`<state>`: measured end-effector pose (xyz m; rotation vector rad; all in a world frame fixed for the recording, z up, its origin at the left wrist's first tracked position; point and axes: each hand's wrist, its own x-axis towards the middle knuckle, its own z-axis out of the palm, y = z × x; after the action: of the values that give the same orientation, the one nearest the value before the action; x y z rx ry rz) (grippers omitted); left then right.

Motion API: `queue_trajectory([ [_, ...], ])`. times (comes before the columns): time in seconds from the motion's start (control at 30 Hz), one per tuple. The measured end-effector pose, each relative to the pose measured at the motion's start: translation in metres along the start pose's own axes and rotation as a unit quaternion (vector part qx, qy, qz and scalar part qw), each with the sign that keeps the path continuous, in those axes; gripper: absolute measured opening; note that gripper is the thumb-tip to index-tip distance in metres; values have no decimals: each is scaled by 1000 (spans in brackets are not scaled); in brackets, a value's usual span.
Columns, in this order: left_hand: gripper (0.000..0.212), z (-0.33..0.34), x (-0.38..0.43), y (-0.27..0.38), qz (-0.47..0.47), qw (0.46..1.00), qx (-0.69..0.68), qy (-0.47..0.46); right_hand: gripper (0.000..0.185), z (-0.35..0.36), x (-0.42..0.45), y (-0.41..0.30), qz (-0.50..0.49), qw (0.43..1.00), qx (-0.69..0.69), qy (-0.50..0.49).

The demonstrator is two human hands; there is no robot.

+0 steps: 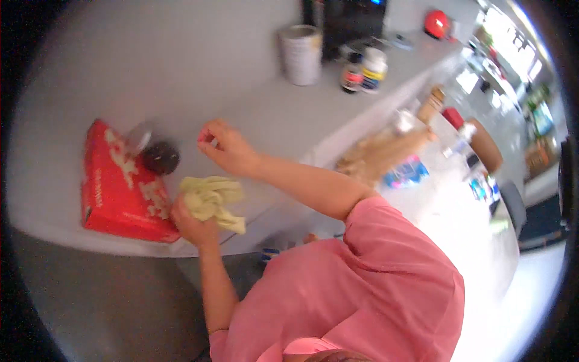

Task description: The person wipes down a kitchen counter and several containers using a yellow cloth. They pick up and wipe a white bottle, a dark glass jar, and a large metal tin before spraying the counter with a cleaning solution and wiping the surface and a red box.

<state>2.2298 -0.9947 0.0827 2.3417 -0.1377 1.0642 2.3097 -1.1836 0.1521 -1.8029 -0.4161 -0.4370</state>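
My left hand (194, 224) is closed around a crumpled pale yellow cloth (210, 201), by the counter's front edge. Right beside this hand lies a red box (120, 194) with pale lettering. A clear container (139, 135) with a dark round end (161, 157), perhaps a lid, sits at the box's far side; blur hides its exact form. Over the counter, to the right of that container, my right hand (228, 147) has loosely curled fingers, a gap between thumb and forefinger. Nothing is visible in it.
Farther along the grey counter (226, 68) stand a white canister (302, 56), a small dark bottle (352, 74), a white-capped bottle (373, 70) and a black appliance (353, 22). To the right, a white table (443, 217) bears a blue packet (406, 172) and a blurred tan thing (384, 149).
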Motion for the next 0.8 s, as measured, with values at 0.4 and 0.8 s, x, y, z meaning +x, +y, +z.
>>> queue_trajectory([
  [0.4, 62, 0, 0, 9, -85, 993, -78, 4, 22, -271, -198, 45, 124, 936, -107, 311],
  [0.8, 52, -10, -4, 16, -62, 991, -116, -7, 74, -363, 11, 34, 55, 818, -515, 251],
])
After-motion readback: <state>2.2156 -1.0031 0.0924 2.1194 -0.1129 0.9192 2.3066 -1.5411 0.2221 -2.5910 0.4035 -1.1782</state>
